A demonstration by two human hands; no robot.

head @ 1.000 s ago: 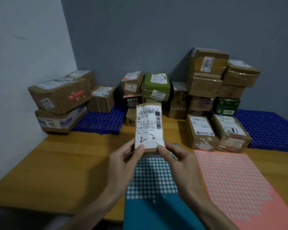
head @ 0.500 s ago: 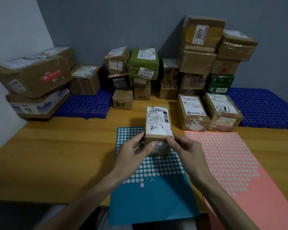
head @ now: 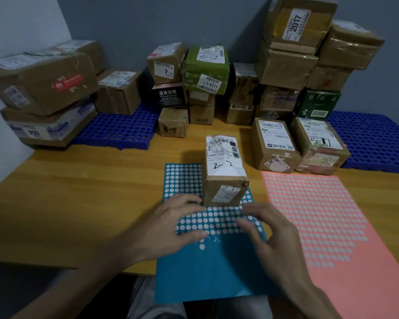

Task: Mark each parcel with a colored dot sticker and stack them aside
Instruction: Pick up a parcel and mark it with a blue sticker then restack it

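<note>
Brown cardboard parcel [head: 225, 171], creased, tape glinting, white paper label [head: 224, 155] on top. Blue sticker sheet [head: 207, 272] and, at three o'clock, pink sheet [head: 355, 284]: matt paper. Table [head: 78, 203]: smooth wood. Pallet [head: 115, 132] at ten o'clock: perforated plastic.

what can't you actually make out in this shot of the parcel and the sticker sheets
Head view:
parcel: label print too small; far sides face away, so any dot there is hidden.
right hand: fingertips motion-blurred; a pinched dot can't be told.
blue sheet: partly under the parcel, left hand and right hand.
pink sheet: cut off by right and bottom edges.
</note>
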